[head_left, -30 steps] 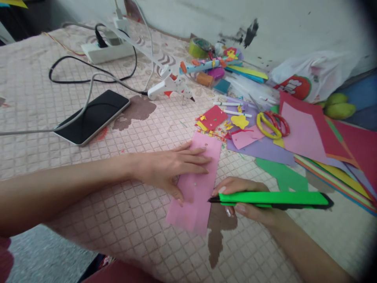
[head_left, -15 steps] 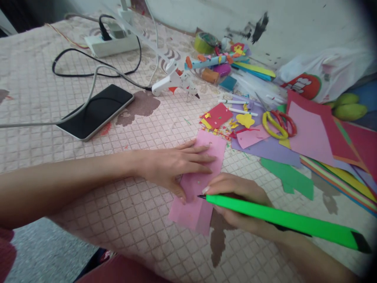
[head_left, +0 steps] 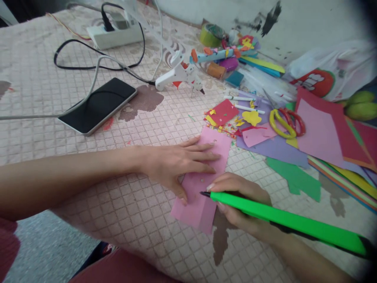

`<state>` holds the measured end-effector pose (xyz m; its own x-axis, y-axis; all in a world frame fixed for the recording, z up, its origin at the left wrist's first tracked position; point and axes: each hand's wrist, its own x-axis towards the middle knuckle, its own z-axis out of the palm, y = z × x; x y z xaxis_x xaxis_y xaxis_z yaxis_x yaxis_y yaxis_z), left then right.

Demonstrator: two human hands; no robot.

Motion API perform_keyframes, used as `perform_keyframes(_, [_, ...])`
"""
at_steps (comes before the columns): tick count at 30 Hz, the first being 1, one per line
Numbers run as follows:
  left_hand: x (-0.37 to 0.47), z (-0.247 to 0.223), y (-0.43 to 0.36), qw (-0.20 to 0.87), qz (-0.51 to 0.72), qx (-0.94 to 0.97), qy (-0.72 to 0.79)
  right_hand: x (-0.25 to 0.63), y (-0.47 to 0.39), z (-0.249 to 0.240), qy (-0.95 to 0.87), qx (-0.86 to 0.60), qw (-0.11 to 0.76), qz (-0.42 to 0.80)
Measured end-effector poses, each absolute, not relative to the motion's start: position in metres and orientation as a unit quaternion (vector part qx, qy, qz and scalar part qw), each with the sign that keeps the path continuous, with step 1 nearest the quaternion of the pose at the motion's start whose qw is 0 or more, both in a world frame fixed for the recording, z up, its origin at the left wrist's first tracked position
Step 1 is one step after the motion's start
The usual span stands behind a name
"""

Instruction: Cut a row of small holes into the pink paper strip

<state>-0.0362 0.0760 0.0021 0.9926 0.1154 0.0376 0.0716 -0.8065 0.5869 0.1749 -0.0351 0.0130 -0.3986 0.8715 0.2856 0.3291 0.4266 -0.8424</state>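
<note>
A pink paper strip [head_left: 203, 196] lies on the quilted pink cloth [head_left: 141, 220]. My left hand [head_left: 179, 165] presses flat on the strip's upper half, fingers spread. My right hand [head_left: 238, 204] grips a long bright green pen-like tool [head_left: 288, 222]. Its dark tip touches the pink strip just below my left fingers. The tool's tail runs off to the lower right.
A phone [head_left: 98, 105] on a cable lies at the left, a white glue gun [head_left: 179, 76] and a power strip [head_left: 118, 35] behind it. Coloured paper sheets [head_left: 321, 133], yellow and red scissors [head_left: 284, 122], scraps, tape and a plastic bag [head_left: 324, 78] crowd the right.
My right hand has moved left onto the pink strip, bringing the green tool's tip onto the paper and tilting its tail down to the right. My left hand stays pressed on the strip.
</note>
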Motion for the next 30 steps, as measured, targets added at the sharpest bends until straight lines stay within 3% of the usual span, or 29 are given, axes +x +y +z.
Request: perform_keyframes(30, [-0.0369,0.0013,0.0761,0.284,0.034,0.957,0.053,0.1706,-0.0375,0.0153,-0.766,-0.398,0.364,0.35])
